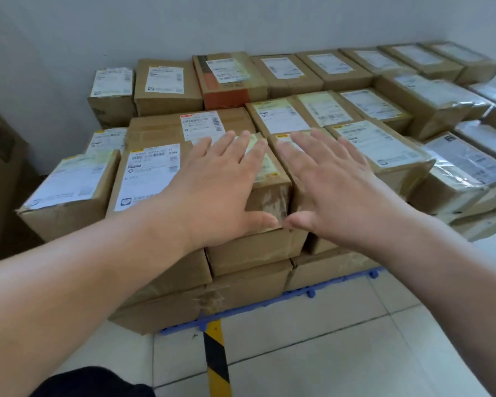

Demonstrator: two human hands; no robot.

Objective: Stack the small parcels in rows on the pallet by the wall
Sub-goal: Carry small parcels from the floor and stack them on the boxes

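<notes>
Brown cardboard parcels with white shipping labels stand in rows on a blue pallet [312, 292] against the grey wall. My left hand [218, 184] lies flat, fingers spread, on a small front-row parcel [269, 193]. My right hand [330, 179] lies flat and spread over the neighbouring parcel [299, 202] just to its right. The thumbs nearly meet at the parcels' front edge. Neither hand grips anything. A taller parcel [149, 173] with a large label stands to the left of my left hand.
An orange-sided box [226, 96] sits in the back row. Plastic-wrapped parcels [464, 167] fill the right side. A dark cardboard box [0, 173] stands at the far left. A yellow-black floor tape strip [216, 359] runs across the white tiles toward the pallet.
</notes>
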